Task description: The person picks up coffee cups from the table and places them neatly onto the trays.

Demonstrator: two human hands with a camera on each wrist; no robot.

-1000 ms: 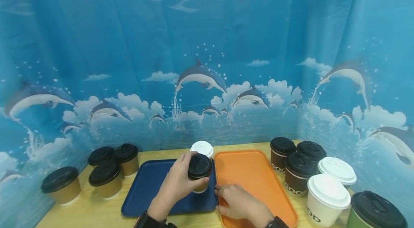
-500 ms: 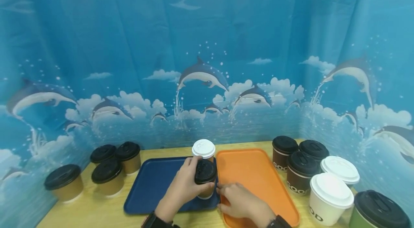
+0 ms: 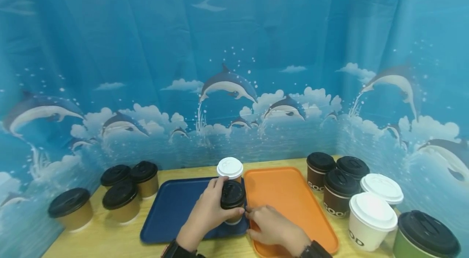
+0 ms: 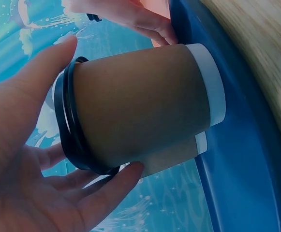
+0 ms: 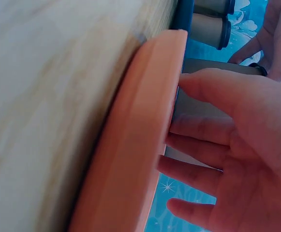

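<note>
Plainly, the left hand (image 3: 209, 206) is grasping a brown paper cup (image 3: 233, 193), its fingers and thumb curling round the glossy, ridged black lid and the matte upper wall. The cup is tapering toward a white band at its base and standing upright just inside the right edge of a blue tray (image 3: 176, 205), close to the near right corner; whether the base is fully touching the tray is hard to tell. The right hand (image 3: 272, 226) is clenching nothing: its fingers are stretching out and touching the smooth left rim of an orange tray (image 3: 286, 193), where the two rounded rectangles are lying side by side on the desk (image 3: 110, 238).

Just behind the grasped cup, a white-lidded cup (image 3: 229, 167) is standing near the blue tray's far right corner. Toward the desk's left edge, four tan cups (image 3: 125, 212) are wearing round black lids, three of them clustering. Along the right edge, three dark brown cups (image 3: 336, 205) with pale lettering are standing beside two white-topped cups (image 3: 368, 229) and a green cup (image 3: 403, 246). Pale wood grain is streaking the desk, and a softly creased blue curtain (image 3: 234, 26) is hanging behind, showing dolphins and foam.
</note>
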